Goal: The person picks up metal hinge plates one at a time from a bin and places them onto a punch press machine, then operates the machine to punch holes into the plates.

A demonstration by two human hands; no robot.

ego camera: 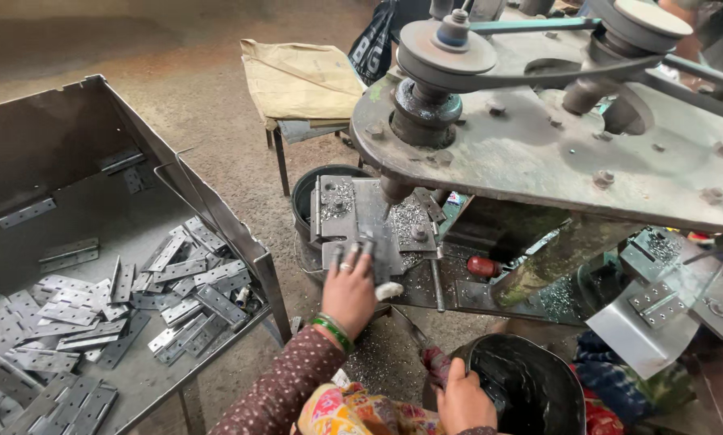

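Head view showed the left hand (349,292) reaching forward, fingers flat and narrow, pressing a metal hinge plate (369,246) onto the drill table (341,211) just under the drill bit (387,211). Green bangles (333,330) sat at that wrist. Right hand (462,399) was closed around a lever handle (434,361) with a worn, cloth-wrapped grip, beside a black bucket (531,387). Metal shavings (408,217) lay on the table on both sides of the bit.

Step in hand, by my reading: seating the hinge for drilling, with the bit not yet touching it. Next move would call for steady pressure from the left fingers, kept clear of the bit, while the lever is worked.

Further out, a steel bin (216,213) at the left held a heap of flat hinges (95,322). Overhead ran pulleys (446,48) and a belt (539,76).
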